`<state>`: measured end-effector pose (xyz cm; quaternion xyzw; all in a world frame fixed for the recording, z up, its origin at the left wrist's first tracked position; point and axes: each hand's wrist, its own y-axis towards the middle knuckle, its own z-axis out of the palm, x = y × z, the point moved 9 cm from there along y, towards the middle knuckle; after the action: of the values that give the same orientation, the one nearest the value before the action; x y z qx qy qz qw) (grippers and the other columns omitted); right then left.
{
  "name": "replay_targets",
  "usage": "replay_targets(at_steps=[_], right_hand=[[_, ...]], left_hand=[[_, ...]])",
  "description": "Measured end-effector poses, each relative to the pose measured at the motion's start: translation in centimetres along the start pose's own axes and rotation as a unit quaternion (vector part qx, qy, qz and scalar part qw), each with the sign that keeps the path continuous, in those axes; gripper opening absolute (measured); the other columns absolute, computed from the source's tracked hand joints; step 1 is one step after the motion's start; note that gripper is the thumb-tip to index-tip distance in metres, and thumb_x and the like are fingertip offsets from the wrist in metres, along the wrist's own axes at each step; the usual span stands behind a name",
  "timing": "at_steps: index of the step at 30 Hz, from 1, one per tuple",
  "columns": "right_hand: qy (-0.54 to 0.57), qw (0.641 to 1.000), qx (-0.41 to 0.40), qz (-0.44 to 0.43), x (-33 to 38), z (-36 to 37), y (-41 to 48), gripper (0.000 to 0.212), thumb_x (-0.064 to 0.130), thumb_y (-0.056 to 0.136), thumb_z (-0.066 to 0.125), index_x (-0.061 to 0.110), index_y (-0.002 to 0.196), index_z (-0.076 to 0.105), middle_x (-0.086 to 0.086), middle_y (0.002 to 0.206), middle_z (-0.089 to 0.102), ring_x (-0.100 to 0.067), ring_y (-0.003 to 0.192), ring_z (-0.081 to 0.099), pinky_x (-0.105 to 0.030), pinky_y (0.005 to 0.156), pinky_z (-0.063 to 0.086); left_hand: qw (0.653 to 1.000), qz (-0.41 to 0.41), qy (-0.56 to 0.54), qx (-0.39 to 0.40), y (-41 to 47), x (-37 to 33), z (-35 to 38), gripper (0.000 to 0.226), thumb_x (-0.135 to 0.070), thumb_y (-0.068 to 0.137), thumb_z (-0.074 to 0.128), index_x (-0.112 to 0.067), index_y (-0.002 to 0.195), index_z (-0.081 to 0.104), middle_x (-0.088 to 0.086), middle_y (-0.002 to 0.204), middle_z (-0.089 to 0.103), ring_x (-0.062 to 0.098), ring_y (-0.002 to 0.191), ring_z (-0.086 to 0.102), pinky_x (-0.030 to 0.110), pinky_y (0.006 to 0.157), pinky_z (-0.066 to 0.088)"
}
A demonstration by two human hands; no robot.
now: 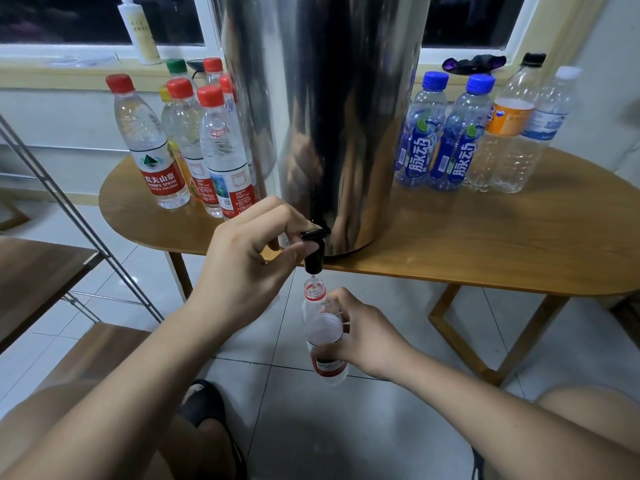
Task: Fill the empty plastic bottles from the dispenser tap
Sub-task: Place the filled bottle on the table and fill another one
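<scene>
- Head view: our left hand (249,251) has its fingers closed on the black tap (314,249), thumb under the lever and the other fingers curled over it.
- The tap juts from the foot of the steel dispenser (322,116), which stands at the front edge of the wooden table (485,244).
- Our right hand (360,336) is clamped round the body of the bottle (320,336), held below the table's front edge, over the tiled floor.
- The relation that matters: the bottle's long axis runs nearly upright, tilted a little, with its open neck straight beneath the spout and just short of touching it. A thin stream appears to run into the mouth.
- We judge the bottle only partly filled; the water level is hard to read behind the label and the fingers.
- The left hand is the nearer one to the lever, so we judge that shutting the flow falls to it, while the right keeps the neck lined up.
- At the table's left end stand red-capped bottles (221,150), with a green and a yellow cap among them; they look full.
- At the right end stand two blue-capped bottles (450,133), an orange-label bottle (502,133) and a white-capped bottle (540,133); these look empty.
</scene>
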<state>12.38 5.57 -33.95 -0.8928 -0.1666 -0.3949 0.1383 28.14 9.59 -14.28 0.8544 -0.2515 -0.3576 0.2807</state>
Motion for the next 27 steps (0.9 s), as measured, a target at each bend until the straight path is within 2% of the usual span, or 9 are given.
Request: replay_targets(at_steps=[7, 12, 27], right_hand=[[-0.004, 1.000, 0.001, 0.017, -0.6, 0.3, 0.2, 0.077, 0.051, 0.070, 0.097, 0.047, 0.125, 0.043, 0.015, 0.134, 0.066, -0.012, 0.116, 0.066, -0.040, 0.099, 0.060], [-0.014, 1.000, 0.010, 0.024, -0.9, 0.7, 0.4, 0.075, 0.050, 0.071, 0.097, 0.048, 0.121, 0.040, 0.013, 0.135, 0.065, -0.013, 0.115, 0.065, -0.037, 0.098, 0.059], [-0.023, 0.999, 0.016, 0.027, -1.0, 0.9, 0.4, 0.072, 0.050, 0.073, 0.094, 0.042, 0.124, 0.044, 0.018, 0.128, 0.061, -0.010, 0.111, 0.064, -0.033, 0.092, 0.060]], left_hand=[[1.000, -0.003, 0.002, -0.011, -0.1, 0.1, 0.1, 0.010, -0.009, 0.095, 0.083, -0.009, 0.099, 0.074, 0.000, 0.095, 0.067, 0.020, 0.085, 0.063, 0.030, 0.069, 0.049], [1.000, -0.009, 0.001, -0.012, -0.1, 0.3, 0.2, 0.009, -0.011, 0.095, 0.082, -0.010, 0.101, 0.074, 0.001, 0.096, 0.068, 0.022, 0.087, 0.064, 0.034, 0.070, 0.050], [1.000, -0.009, -0.006, -0.016, -0.2, 0.2, 0.2, 0.011, -0.007, 0.095, 0.082, -0.010, 0.100, 0.074, 0.001, 0.095, 0.067, 0.018, 0.088, 0.064, 0.033, 0.070, 0.050]])
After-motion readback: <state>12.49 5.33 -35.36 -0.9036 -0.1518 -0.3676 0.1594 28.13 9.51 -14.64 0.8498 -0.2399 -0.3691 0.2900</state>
